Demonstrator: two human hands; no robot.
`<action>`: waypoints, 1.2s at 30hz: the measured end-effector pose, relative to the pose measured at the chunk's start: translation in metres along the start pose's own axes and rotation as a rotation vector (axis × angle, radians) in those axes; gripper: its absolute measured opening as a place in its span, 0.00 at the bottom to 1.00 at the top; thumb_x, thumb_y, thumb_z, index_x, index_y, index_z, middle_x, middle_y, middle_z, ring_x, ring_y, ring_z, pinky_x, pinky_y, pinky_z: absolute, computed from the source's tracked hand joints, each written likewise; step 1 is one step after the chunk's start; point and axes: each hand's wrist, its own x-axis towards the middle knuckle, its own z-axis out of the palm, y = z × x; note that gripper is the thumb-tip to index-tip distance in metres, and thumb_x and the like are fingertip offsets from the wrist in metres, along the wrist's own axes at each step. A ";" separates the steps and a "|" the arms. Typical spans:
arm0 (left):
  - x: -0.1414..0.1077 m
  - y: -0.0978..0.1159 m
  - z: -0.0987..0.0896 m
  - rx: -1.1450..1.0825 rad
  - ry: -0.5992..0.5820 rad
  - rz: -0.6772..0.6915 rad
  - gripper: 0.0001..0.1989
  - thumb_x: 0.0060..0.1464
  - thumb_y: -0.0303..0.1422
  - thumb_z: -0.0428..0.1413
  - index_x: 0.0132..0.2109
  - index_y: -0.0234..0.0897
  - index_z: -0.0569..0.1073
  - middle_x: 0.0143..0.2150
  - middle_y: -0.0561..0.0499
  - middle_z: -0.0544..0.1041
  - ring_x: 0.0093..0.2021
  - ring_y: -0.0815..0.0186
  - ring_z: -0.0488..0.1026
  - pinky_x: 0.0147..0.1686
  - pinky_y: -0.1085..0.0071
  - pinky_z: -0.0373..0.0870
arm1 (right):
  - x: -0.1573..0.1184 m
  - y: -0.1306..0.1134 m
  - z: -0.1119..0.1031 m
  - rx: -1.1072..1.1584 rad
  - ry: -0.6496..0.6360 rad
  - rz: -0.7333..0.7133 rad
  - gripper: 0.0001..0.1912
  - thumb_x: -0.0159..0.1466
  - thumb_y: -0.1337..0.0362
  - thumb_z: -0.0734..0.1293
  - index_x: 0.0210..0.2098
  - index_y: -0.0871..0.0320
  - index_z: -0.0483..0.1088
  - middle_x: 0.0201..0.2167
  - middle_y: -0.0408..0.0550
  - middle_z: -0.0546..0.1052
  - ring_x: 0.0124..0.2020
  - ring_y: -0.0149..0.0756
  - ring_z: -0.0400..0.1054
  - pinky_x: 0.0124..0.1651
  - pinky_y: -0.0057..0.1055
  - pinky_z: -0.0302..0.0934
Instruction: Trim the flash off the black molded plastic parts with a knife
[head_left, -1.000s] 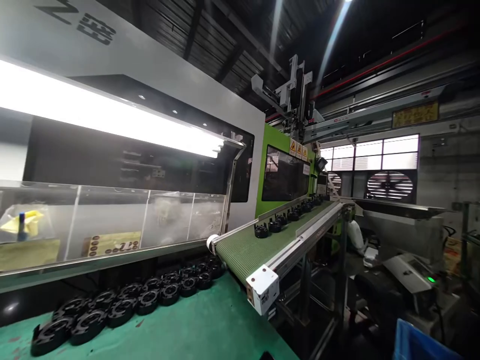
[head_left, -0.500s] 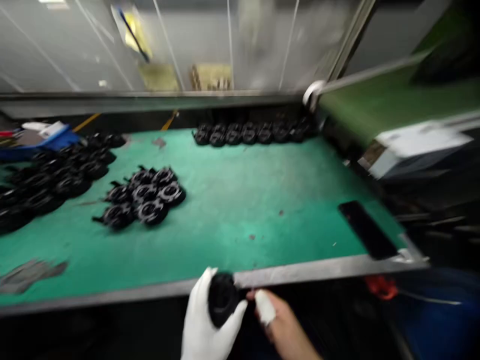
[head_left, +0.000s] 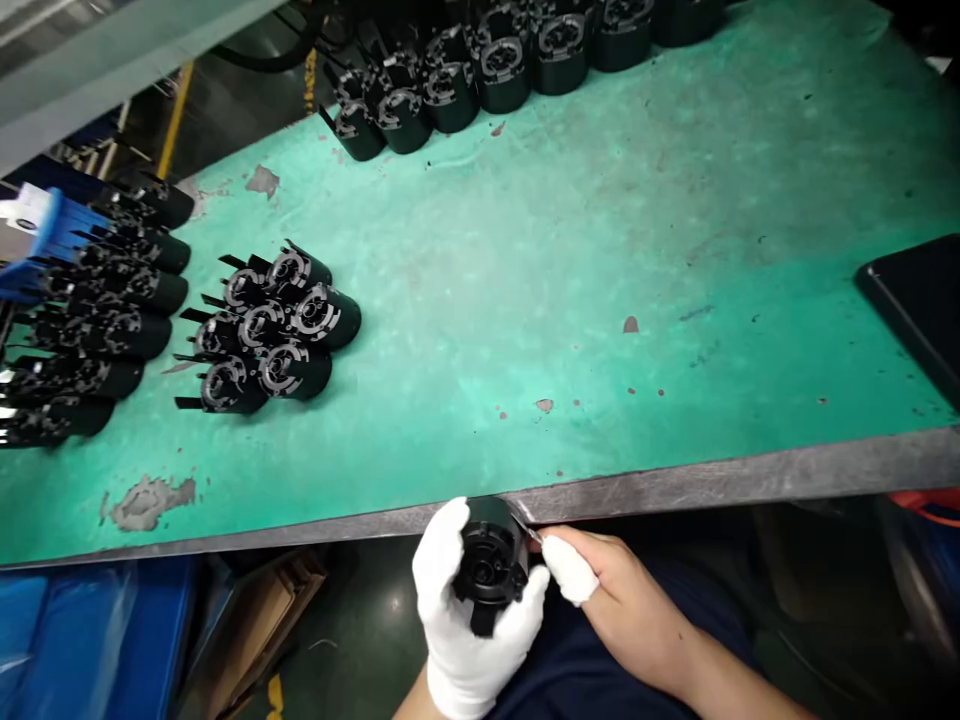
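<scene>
In a white glove, my left hand [head_left: 469, 620] is closed around a black round plastic housing [head_left: 489, 565] just off the table's front edge, its ribbed round end towards me. My right hand [head_left: 622, 600], bare but for a white cover on the thumb, pinches a thin metal blade [head_left: 527, 526]. The tip of this blade lies at the housing's right side; whether it touches I cannot tell. On the green table [head_left: 525, 270] stands a cluster of several similar black housings [head_left: 277, 325] to the left.
More black housings line the table's back edge [head_left: 502, 70] and its left end [head_left: 112, 320]. A black flat object [head_left: 919, 310] lies at the right. Blue bins show beside the table [head_left: 97, 630] and behind it [head_left: 60, 240]. Below the table lean cardboard sheets [head_left: 259, 620].
The view has tilted down and come closer to the table. Both hands keep their hold at the table's front edge, the housing still in my left hand.
</scene>
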 end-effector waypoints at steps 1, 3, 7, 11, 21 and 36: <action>0.000 -0.001 0.000 -0.002 -0.001 0.013 0.45 0.40 0.26 0.70 0.64 0.40 0.60 0.57 0.39 0.70 0.57 0.48 0.72 0.56 0.44 0.72 | 0.001 0.000 -0.001 -0.005 -0.006 0.006 0.17 0.73 0.56 0.57 0.37 0.55 0.73 0.33 0.45 0.76 0.34 0.37 0.67 0.38 0.31 0.61; -0.001 -0.002 0.001 0.001 0.011 0.035 0.47 0.39 0.26 0.71 0.65 0.42 0.58 0.57 0.40 0.70 0.57 0.48 0.72 0.56 0.43 0.72 | 0.002 0.000 -0.002 -0.015 -0.012 0.013 0.17 0.73 0.56 0.57 0.36 0.55 0.72 0.33 0.45 0.76 0.35 0.37 0.68 0.39 0.31 0.61; -0.002 -0.006 0.004 0.013 0.038 0.075 0.47 0.39 0.29 0.70 0.65 0.47 0.57 0.56 0.43 0.70 0.55 0.48 0.73 0.54 0.43 0.74 | 0.006 0.000 -0.004 -0.033 -0.002 0.025 0.17 0.73 0.56 0.57 0.37 0.55 0.74 0.35 0.47 0.78 0.38 0.40 0.70 0.45 0.33 0.63; -0.002 -0.009 0.006 0.049 0.064 0.098 0.44 0.41 0.34 0.69 0.63 0.48 0.57 0.53 0.45 0.70 0.52 0.48 0.74 0.51 0.43 0.76 | 0.007 0.003 -0.001 -0.043 0.018 0.060 0.18 0.73 0.55 0.58 0.38 0.55 0.76 0.36 0.48 0.79 0.41 0.42 0.71 0.48 0.35 0.63; -0.006 -0.011 0.009 0.010 0.088 0.108 0.46 0.38 0.31 0.71 0.62 0.45 0.58 0.55 0.43 0.69 0.54 0.47 0.73 0.52 0.40 0.74 | 0.005 -0.002 -0.003 -0.053 -0.020 0.051 0.19 0.73 0.55 0.56 0.35 0.56 0.73 0.33 0.47 0.77 0.35 0.39 0.70 0.41 0.33 0.62; 0.000 -0.018 0.015 0.078 0.147 0.258 0.47 0.37 0.33 0.72 0.62 0.42 0.58 0.55 0.42 0.70 0.53 0.48 0.75 0.49 0.47 0.77 | 0.009 0.000 0.002 0.001 0.012 0.048 0.18 0.73 0.56 0.57 0.32 0.57 0.71 0.30 0.44 0.75 0.34 0.37 0.67 0.39 0.32 0.61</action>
